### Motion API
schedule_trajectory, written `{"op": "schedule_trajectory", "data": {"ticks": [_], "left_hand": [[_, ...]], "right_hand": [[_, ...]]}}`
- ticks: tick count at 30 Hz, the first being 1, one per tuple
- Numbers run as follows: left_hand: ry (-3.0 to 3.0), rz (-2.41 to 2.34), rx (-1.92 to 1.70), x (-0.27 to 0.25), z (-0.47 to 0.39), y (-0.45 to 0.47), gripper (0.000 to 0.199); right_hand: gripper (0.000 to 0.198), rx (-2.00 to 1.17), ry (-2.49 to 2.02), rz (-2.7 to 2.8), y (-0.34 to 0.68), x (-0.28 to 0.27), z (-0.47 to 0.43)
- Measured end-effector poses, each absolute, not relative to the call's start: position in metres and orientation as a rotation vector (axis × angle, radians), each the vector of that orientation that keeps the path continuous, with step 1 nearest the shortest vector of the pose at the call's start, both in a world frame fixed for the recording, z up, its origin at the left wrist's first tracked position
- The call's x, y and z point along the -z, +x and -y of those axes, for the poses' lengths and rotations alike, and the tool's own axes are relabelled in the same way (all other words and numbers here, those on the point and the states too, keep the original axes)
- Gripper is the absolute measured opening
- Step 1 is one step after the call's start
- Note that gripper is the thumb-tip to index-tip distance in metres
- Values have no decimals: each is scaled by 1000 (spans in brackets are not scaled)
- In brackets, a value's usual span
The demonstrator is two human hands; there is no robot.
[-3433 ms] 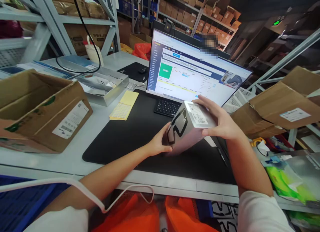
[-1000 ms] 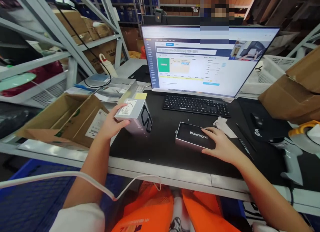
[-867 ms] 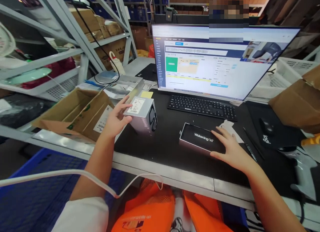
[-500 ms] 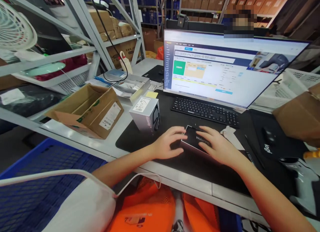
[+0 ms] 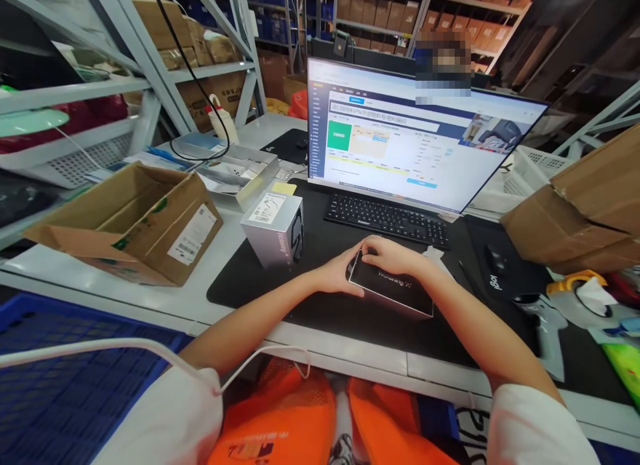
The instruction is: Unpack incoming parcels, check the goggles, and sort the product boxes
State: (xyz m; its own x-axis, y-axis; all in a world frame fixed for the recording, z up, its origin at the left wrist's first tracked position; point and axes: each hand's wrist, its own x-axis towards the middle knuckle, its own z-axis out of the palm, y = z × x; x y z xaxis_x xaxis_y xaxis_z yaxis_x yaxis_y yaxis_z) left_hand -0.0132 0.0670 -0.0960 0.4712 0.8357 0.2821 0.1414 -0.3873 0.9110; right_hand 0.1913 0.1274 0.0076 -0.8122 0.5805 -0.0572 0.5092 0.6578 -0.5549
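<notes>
A dark box with a black printed top and silvery edges point(image 5: 395, 289) lies on the black desk mat. My left hand point(image 5: 340, 273) holds its left end, thumb along the near side and fingers on the far side. Over the top reaches my right hand point(image 5: 387, 253), its fingers curled in a pinch at the box's left end edge. What exactly the fingertips grip there is partly hidden. To the left stands a silver-grey box point(image 5: 273, 231) with a white label and a headphone-like picture on its side.
An open cardboard carton point(image 5: 135, 218) sits on the left of the desk, with a grey tray point(image 5: 250, 185) behind it. Beyond my hands are a keyboard point(image 5: 387, 219) and monitor point(image 5: 400, 145). At right lie a mouse point(image 5: 496, 258), scanner point(image 5: 549, 331) and tape roll point(image 5: 583, 298).
My right hand has moved from spread fingers on the box top to a pinch at its left end. The left hand has closed around that end. The view has shifted to the right.
</notes>
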Motion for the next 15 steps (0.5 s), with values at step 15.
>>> {"op": "schedule_trajectory", "data": {"ticks": [15], "left_hand": [[1901,-1030,-802,97,-58,-14,130]], "right_hand": [[38,-1306,-835,1903,299,-25,-99]]}}
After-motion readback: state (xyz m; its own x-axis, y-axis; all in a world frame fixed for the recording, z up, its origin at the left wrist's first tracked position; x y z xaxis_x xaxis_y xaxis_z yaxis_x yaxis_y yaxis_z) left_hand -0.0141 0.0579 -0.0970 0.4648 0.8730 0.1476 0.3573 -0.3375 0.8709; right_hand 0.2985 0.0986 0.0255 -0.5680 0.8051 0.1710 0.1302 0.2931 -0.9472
